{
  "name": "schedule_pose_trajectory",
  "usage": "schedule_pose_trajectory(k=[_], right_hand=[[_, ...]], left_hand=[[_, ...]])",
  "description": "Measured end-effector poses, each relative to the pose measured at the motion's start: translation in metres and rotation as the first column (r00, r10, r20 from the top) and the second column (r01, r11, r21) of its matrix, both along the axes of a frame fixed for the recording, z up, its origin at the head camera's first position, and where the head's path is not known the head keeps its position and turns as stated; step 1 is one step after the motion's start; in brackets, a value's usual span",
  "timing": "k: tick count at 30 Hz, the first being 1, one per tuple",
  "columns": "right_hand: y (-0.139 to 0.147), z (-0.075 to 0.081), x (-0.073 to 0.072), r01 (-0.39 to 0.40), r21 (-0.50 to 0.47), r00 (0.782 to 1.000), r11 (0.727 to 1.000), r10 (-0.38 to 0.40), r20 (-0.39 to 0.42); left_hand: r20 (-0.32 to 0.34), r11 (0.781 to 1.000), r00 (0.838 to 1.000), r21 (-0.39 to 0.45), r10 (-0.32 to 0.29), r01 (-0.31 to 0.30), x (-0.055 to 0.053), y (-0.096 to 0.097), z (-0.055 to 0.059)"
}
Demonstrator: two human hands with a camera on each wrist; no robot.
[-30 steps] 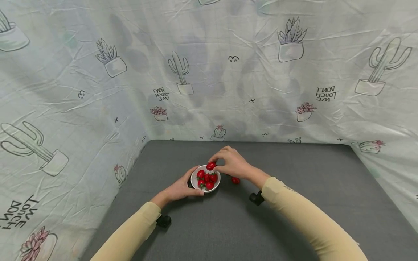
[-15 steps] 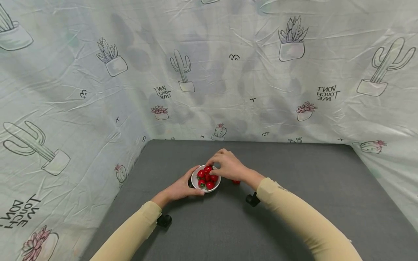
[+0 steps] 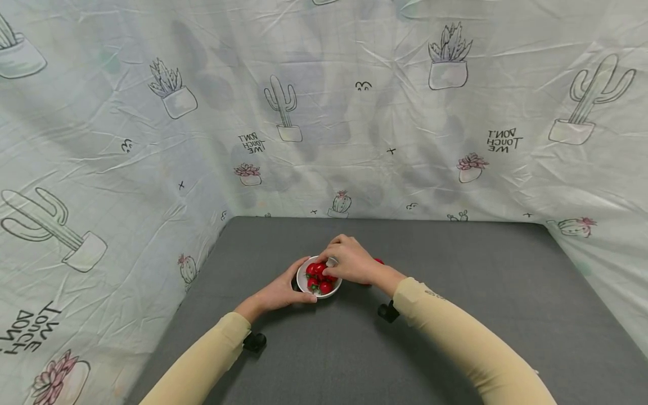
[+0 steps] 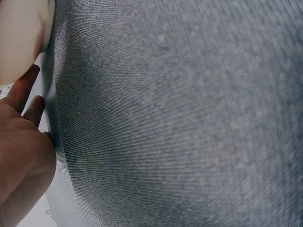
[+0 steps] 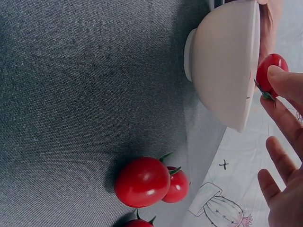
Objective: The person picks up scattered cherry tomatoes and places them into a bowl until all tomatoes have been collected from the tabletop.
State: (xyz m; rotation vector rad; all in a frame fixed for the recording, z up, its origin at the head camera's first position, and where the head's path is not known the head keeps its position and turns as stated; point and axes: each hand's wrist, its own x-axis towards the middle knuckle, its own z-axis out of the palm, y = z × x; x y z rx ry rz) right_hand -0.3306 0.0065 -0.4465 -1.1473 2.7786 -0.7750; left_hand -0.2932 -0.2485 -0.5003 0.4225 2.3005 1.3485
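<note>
A small white bowl [image 3: 302, 281] holding several red cherry tomatoes [image 3: 325, 287] sits on the dark table. My left hand [image 3: 280, 291] grips its left side, thumb at the near rim and fingers at the far rim. In the left wrist view, fingertips [image 4: 31, 78] rest against the bowl's outer wall [image 4: 21, 38]. Over the bowl's right part, my right hand [image 3: 350, 262] pinches a cherry tomato. The right wrist view shows this held cherry tomato [image 5: 271, 71] between thumb and finger at the bowl's rim, its green stem end toward the fingers.
Loose cherry tomatoes [image 5: 142, 182] lie on the grey cloth right of the bowl. One tomato [image 3: 378, 261] peeks out behind the right wrist. A cactus-print curtain [image 3: 324, 140] hangs behind and beside the table [image 3: 481, 281]. Black wrist cameras [image 3: 255, 342] hang under both sleeves.
My right hand has brought its cherry tomato from the bowl's far right rim inward over the others. Shifting slightly left, it uncovers a tomato behind the wrist. My left hand stays on the bowl.
</note>
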Motion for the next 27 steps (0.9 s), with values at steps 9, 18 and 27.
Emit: schedule_pose_trajectory(k=[9, 18, 27], right_hand=[[0.006, -0.001, -0.004, -0.015, -0.014, 1.0, 1.0, 0.015, 0.002], [0.016, 0.003, -0.006, 0.009, -0.033, 1.0, 0.999, -0.009, -0.012], [0.034, 0.016, -0.005, 0.026, -0.075, 0.999, 0.997, -0.027, -0.023]], left_hand=[[0.0, 1.0, 1.0, -0.013, 0.013, -0.013, -0.002, 0.004, 0.0], [0.0, 1.0, 1.0, -0.005, 0.01, -0.01, -0.004, 0.005, 0.0], [-0.014, 1.0, 1.0, 0.011, 0.005, -0.005, -0.003, 0.005, 0.001]])
